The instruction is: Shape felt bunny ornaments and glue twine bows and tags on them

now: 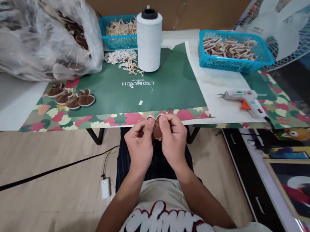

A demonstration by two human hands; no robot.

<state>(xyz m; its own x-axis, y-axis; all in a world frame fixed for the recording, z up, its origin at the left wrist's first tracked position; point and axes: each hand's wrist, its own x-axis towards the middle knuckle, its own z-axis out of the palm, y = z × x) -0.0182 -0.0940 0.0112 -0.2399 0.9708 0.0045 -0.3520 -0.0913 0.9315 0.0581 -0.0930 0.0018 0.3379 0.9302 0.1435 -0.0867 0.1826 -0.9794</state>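
Note:
My left hand (139, 144) and my right hand (173, 139) are both closed on one small brown bear-shaped cutout (156, 127), held between them just below the table's front edge, over my lap. Thumbs and fingertips pinch its top; most of the piece is hidden by the fingers. A tall white thread spool (149, 41) stands at the back middle of the green mat (168, 86). Several similar brown cutouts (71, 98) lie at the mat's left.
A white and orange glue gun (246, 100) lies on white paper at the right. One blue basket (233, 51) holds brown pieces, another (117, 31) pale loops. A large plastic bag (38, 35) fills the back left. Pale loops (123, 59) are scattered near the spool. A fan stands far right.

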